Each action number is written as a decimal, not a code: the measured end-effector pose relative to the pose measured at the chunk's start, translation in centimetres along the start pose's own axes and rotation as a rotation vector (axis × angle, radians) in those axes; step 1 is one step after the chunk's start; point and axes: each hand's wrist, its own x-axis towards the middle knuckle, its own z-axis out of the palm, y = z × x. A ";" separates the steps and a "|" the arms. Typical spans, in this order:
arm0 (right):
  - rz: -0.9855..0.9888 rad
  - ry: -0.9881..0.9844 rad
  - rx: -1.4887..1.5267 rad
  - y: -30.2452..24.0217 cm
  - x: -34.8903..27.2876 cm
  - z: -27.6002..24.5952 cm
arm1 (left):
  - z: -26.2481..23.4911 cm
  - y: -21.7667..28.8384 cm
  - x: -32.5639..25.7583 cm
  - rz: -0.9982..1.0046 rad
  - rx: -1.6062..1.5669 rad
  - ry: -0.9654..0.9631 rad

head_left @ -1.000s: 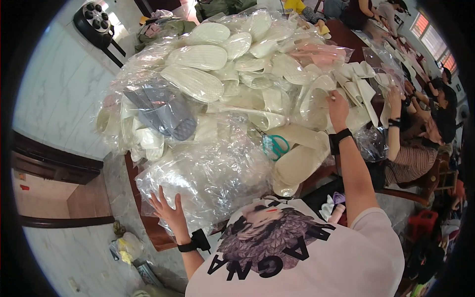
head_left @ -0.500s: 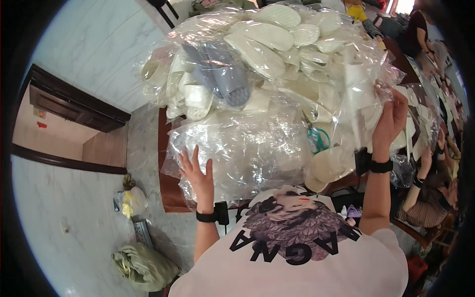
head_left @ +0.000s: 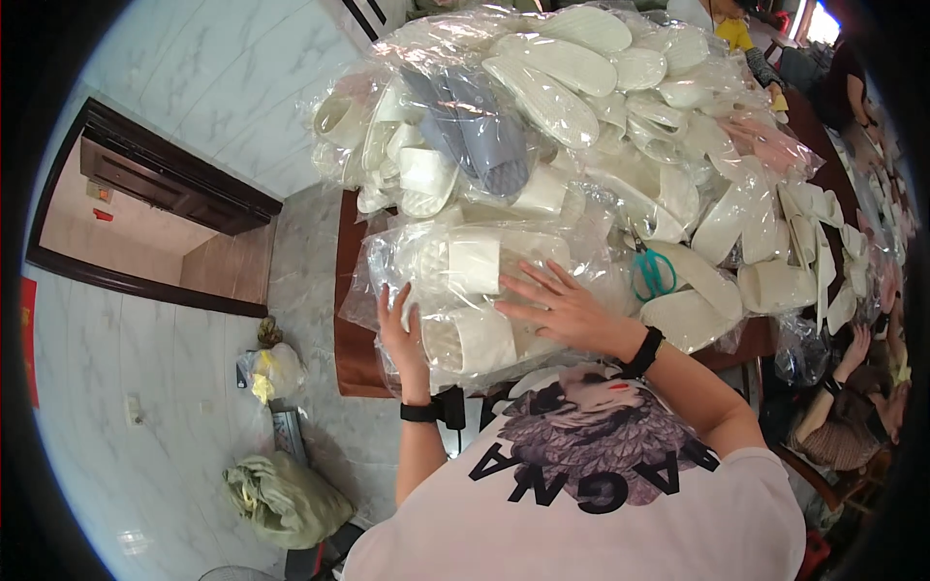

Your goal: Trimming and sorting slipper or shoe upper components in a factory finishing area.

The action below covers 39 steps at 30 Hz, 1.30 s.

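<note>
A pair of white slippers, the farther slipper [head_left: 475,259] and the nearer slipper [head_left: 472,341], lies side by side at the near edge of the table. Clear plastic bags [head_left: 373,281] spread around the pair; I cannot tell whether the slippers are inside one. My right hand [head_left: 567,308] rests with spread fingers over the right part of the pair. At their left end, my left hand [head_left: 403,339] touches the plastic, fingers apart. Teal-handled scissors [head_left: 654,273] lie just right of my right hand. Beyond are piled white slippers [head_left: 547,97] and a grey-blue pair [head_left: 475,136].
More white slippers [head_left: 693,320] cover the right side of the brown table [head_left: 363,363]. Pink slippers [head_left: 770,143] sit at the far right. Other people [head_left: 843,387] work along the right. A green sack [head_left: 286,499] stands on the floor to the left, near a doorway [head_left: 160,213].
My right hand has let go of the plastic-wrapped white slippers it held up at the right and come down leftward. A white pair now lies on the bags where only plastic showed.
</note>
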 end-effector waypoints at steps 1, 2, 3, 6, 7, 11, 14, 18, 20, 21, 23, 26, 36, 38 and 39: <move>-0.011 0.041 0.017 -0.1 -0.1 -0.2 | -0.3 0.4 -0.1 -0.023 -0.018 0.111; -0.017 0.085 0.029 0.0 -0.4 -0.7 | -0.6 1.9 0.1 0.026 0.012 0.237; -0.004 0.085 0.030 0.2 -0.8 -1.3 | -1.1 2.6 0.3 0.028 0.009 0.224; 0.306 0.566 0.405 1.6 -2.7 -2.4 | -2.1 5.0 0.3 -0.277 -0.336 -0.018; 0.415 0.759 0.424 2.5 -3.8 -2.2 | -1.7 5.0 0.2 -0.277 -0.340 -0.026; 0.836 0.730 0.989 5.6 -8.5 -1.9 | 0.2 3.2 -0.4 -0.076 -0.046 -0.102; 0.971 0.506 1.096 5.4 -9.7 0.1 | 1.4 1.0 -0.4 -0.157 -0.066 -0.159; 0.945 0.363 0.892 4.7 -9.3 1.9 | 1.6 -0.3 0.0 -0.236 -0.259 -0.185; 0.856 0.325 0.787 4.4 -9.0 1.9 | 1.5 0.1 0.0 -0.244 -0.296 -0.236; 0.792 0.334 0.777 4.6 -8.8 1.8 | 1.6 0.2 -0.1 -0.280 -0.362 -0.222; 0.728 0.344 0.765 4.4 -8.4 1.1 | 1.6 0.3 -0.1 -0.314 -0.429 -0.207; 0.504 0.460 0.580 2.6 -7.1 -3.5 | 1.2 -0.3 -0.4 -0.352 -0.483 -0.159; 1.029 0.761 1.326 4.1 -9.7 -3.1 | 2.0 -1.4 -0.5 -0.349 -0.587 -0.173; 1.117 0.346 1.303 4.3 -10.2 -2.9 | 2.0 -1.3 -0.6 -0.348 -0.589 -0.169; 1.117 0.344 1.304 4.3 -10.4 -2.9 | 2.0 -1.1 -0.6 -0.344 -0.599 -0.168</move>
